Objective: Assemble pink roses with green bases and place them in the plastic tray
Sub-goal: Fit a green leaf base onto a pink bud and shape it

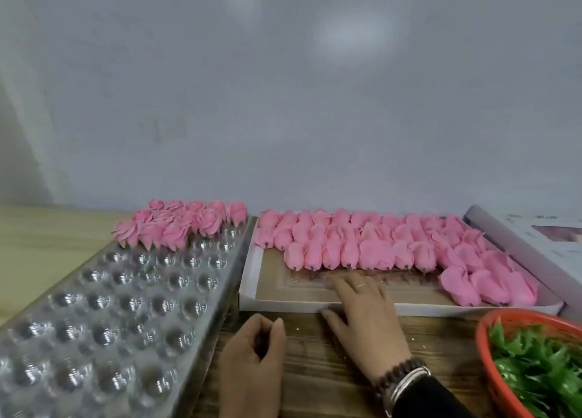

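Note:
A clear plastic tray [104, 329] with round cups lies at the left; several finished pink roses [179, 225] with green bases fill its far end. A flat cardboard box [274, 288] in the middle holds rows of pink rose heads [362, 244] lying on their sides. An orange basket [485, 335] at the lower right holds green bases [535, 364]. My right hand [362, 310] lies flat on the box's near edge, fingers straight, reaching toward the rose heads. My left hand [252, 351] hovers over the wooden table with fingers loosely curled, holding nothing that shows.
A grey wall [283, 87] stands right behind the table. A grey box lid with printed paper [535, 238] lies at the far right. Bare wooden tabletop [315, 370] shows between the tray, the box and the basket, and pale wood at the far left.

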